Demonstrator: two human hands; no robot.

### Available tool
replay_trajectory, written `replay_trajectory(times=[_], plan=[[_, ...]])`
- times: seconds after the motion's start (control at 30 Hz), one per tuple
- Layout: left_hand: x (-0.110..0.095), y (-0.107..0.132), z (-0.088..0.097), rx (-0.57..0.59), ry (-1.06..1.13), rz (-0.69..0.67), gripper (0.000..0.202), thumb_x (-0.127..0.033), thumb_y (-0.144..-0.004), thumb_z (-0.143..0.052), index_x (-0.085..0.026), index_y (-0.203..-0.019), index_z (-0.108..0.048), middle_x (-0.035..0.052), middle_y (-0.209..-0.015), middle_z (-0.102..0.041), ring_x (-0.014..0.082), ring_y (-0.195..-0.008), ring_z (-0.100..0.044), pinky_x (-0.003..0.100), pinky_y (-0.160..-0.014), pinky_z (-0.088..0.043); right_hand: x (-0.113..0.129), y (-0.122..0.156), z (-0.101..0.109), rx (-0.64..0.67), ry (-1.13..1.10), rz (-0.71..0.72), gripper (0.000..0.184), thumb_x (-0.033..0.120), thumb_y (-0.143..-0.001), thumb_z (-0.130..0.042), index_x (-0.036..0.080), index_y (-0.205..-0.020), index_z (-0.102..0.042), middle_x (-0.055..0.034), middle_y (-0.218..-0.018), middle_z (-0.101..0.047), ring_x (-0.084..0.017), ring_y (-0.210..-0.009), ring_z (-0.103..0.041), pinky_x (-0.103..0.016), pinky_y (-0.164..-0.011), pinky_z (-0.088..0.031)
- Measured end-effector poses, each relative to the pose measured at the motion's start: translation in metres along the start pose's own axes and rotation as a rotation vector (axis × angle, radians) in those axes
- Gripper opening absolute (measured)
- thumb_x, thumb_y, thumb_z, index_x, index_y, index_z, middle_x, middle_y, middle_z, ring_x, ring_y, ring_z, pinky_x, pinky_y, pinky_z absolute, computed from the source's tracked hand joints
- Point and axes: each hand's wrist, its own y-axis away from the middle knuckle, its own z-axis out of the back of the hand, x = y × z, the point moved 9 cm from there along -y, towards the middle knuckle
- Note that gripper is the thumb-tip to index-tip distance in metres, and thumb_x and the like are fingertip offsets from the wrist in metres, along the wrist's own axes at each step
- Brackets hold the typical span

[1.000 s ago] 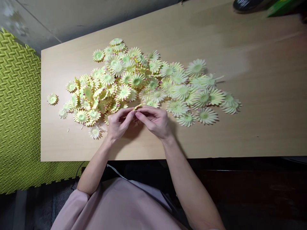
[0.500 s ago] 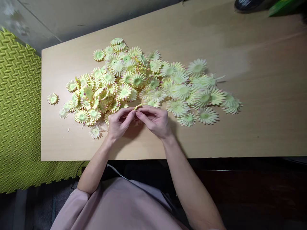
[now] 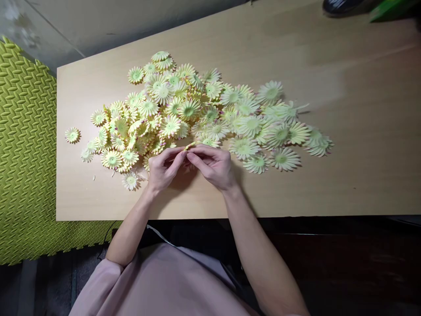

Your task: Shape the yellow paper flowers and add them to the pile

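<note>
Jointly, left hand (image 3: 162, 170) and right hand (image 3: 214, 166) pinch a yellow piece (image 3: 190, 145) inside the table's near edge (image 3: 192, 214), with room rightward.

I can't make out much of the small yellow piece (image 3: 190, 145) pinched between the left hand (image 3: 165, 169) and the right hand (image 3: 212, 166), which mostly cover it; the heap of flowers (image 3: 189, 109) hides its own lower layers, and a black object (image 3: 338, 6) and green thing (image 3: 390, 9) are cut off along the top, too little showing to name
</note>
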Motion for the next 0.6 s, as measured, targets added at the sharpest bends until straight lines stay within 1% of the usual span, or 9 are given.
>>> replay_trajectory(times=[0.3, 0.47, 0.6], plan=[[0.0, 0.0003, -0.0003, -0.003, -0.002, -0.006, 0.018, -0.029, -0.09, -0.068, -0.015, -0.1, -0.075, 0.0049, -0.091, -0.08, 0.0133, -0.076, -0.077, 0.019, -0.07, -0.062, 0.0001, 0.0005, 0.0001, 0.013, -0.006, 0.029, 0.011, 0.033, -0.086, -0.073, 0.022, -0.087, -0.078, -0.0039, -0.086, -0.073, -0.016, -0.075, -0.071, -0.026, -0.065, -0.064], [-0.0009, 0.0001, 0.0, 0.0, -0.002, -0.004, 0.019, -0.029, -0.09, -0.068, -0.015, -0.1, -0.075, 0.005, -0.09, -0.08, 0.0131, -0.077, -0.077, 0.019, -0.07, -0.061, 0.0002, 0.0004, -0.0001, 0.016, 0.035, 0.028, 0.014, 0.035, -0.087, -0.072, 0.022, -0.086, -0.078, -0.0042, -0.086, -0.072, -0.016, -0.075, -0.071, -0.027, -0.065, -0.064], [-0.0003, 0.0001, -0.0002, 0.0, -0.011, 0.013, 0.02, -0.031, -0.091, -0.068, -0.015, -0.1, -0.075, 0.0051, -0.09, -0.08, 0.013, -0.076, -0.077, 0.019, -0.069, -0.061, 0.0007, 0.0006, -0.0002, 0.016, 0.029, 0.035, 0.013, 0.034, -0.087, -0.072, 0.023, -0.086, -0.077, -0.0038, -0.086, -0.072, -0.016, -0.075, -0.071, -0.026, -0.065, -0.063]])
